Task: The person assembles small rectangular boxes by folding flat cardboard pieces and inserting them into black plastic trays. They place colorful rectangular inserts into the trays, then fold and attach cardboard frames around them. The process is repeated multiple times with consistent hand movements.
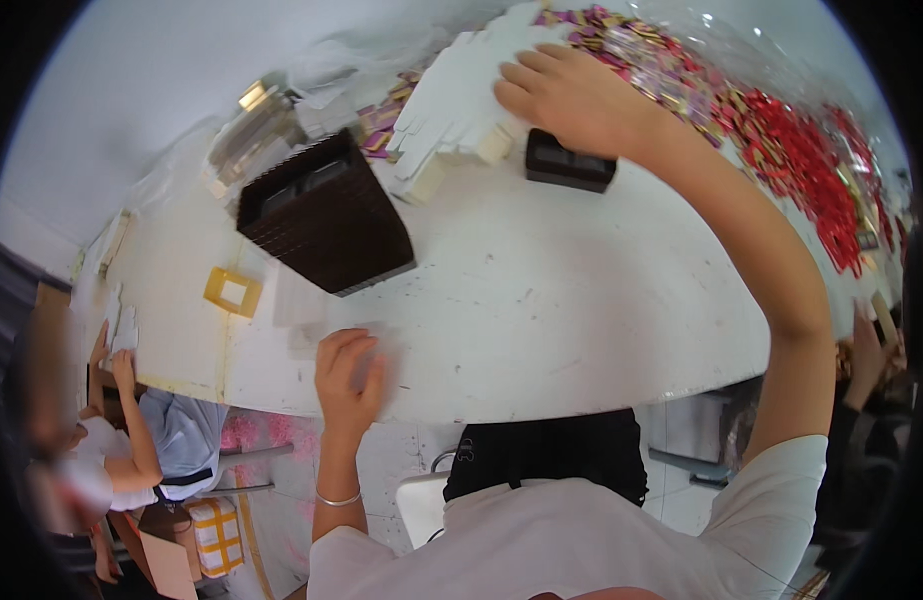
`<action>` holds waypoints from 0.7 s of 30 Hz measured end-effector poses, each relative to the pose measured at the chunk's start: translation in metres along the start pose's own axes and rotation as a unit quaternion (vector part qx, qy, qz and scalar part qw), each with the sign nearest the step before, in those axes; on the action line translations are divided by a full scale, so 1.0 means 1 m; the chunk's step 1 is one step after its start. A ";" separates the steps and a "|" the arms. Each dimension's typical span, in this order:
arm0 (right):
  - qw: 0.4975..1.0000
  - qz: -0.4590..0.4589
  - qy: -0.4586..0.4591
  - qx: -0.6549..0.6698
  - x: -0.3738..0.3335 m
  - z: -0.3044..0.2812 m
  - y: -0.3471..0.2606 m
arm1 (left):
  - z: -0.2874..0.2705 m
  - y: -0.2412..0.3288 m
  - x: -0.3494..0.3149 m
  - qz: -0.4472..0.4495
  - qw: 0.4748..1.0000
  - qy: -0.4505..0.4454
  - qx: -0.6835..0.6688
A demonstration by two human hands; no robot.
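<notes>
My right hand point(572, 98) reaches to the far side of the table. Its slightly blurred fingers stretch over a heap of white card pieces point(462, 95), and I cannot tell whether they touch. Just below the wrist, a small black tray point(570, 170) lies on the table. My left hand point(348, 378) is at the near edge, thumb and curved fingers apart, with no object visible between them. Beyond it stands a leaning stack of dark brown plastic trays point(352, 225). Faint translucent flat pieces point(300, 308) lie between that stack and my left hand.
Purple-and-gold small packets point(672, 75) and red packets point(797, 150) are heaped along the far right, beside clear plastic film point(772, 55). A yellow square frame point(232, 292) lies at the left. Another person's hands point(112, 360) are at the left edge, another's hand point(868, 345) at right.
</notes>
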State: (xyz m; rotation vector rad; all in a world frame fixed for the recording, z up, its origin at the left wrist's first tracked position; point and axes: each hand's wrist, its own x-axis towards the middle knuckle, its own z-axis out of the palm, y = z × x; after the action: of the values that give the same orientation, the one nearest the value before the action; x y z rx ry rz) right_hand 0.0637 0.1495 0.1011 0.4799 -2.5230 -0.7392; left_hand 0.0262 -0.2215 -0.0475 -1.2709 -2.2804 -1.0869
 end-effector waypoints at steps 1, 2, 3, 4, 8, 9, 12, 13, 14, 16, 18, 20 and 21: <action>1.000 0.023 -0.004 0.013 -0.024 -0.022 -0.017 | -0.004 0.003 -0.003 0.006 1.000 0.005 0.010; 0.999 0.034 0.040 -0.015 -0.053 -0.043 -0.035 | -0.002 0.008 -0.006 0.015 1.000 0.012 0.016; 0.994 0.047 0.082 -0.047 -0.084 -0.064 -0.054 | 0.001 0.017 -0.008 0.012 1.000 0.005 -0.025; 0.993 0.082 0.072 -0.046 -0.112 -0.085 -0.073 | 0.003 0.030 -0.008 0.011 0.998 -0.004 -0.064; 0.977 0.210 -0.049 -0.004 -0.191 -0.149 -0.152 | 0.023 0.090 0.003 0.053 0.982 -0.085 -0.159; 0.971 0.226 -0.077 0.000 -0.202 -0.152 -0.167 | 0.028 0.097 0.004 0.068 0.978 -0.095 -0.173; 0.966 0.218 -0.138 -0.026 -0.220 -0.122 -0.209 | 0.052 0.125 0.014 0.116 0.961 -0.137 -0.213; 0.966 0.219 -0.131 -0.032 -0.218 -0.103 -0.221 | 0.059 0.135 0.018 0.126 0.958 -0.151 -0.207; 0.967 0.217 -0.127 -0.036 -0.212 -0.092 -0.226 | 0.066 0.143 0.019 0.132 0.956 -0.166 -0.204; 0.966 0.229 -0.117 0.005 -0.199 -0.081 -0.223 | 0.081 0.149 0.025 0.203 0.951 -0.197 -0.127; 0.958 0.255 -0.068 0.112 -0.195 -0.076 -0.210 | 0.095 0.146 0.031 0.257 0.940 -0.216 -0.066; 0.911 0.292 0.008 0.292 -0.197 -0.085 -0.196 | 0.101 0.136 0.028 0.262 0.942 -0.205 -0.048; 0.913 0.297 0.009 0.281 -0.204 -0.083 -0.191 | 0.103 0.133 0.027 0.266 0.942 -0.199 -0.041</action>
State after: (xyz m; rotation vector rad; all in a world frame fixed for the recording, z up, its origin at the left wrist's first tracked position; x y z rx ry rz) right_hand 0.3138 0.0543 -0.0141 -0.1235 -2.6218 0.2257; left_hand 0.1303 -0.0867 -0.0381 -2.1408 -1.9492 -0.7829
